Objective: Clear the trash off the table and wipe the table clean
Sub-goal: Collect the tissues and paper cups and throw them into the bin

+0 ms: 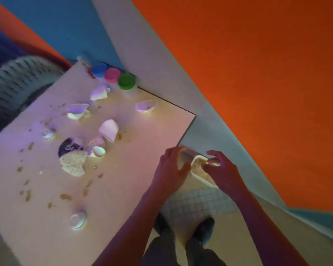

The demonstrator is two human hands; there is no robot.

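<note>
A pale table (135,189) is littered with several crumpled paper scraps (109,129), a dotted wrapper (73,164), a dark wrapper (66,148), small white cups (77,219) and brown crumb smears (65,196). Off the table's right edge, a white bin (198,169) stands on the floor. My left hand (171,167) hovers at the table's edge beside the bin, fingers apart and holding nothing. Over the bin's opening my right hand (223,169) has its fingers spread, a small pale scrap (212,161) at the fingertips; whether it is held is unclear.
Blue, pink and green lidded tubs (112,74) line the table's far corner. A grey ribbed seat (13,81) sits at the left. Below me are a white grid mat (196,202) and my shoes. Orange, grey and blue floor zones lie beyond.
</note>
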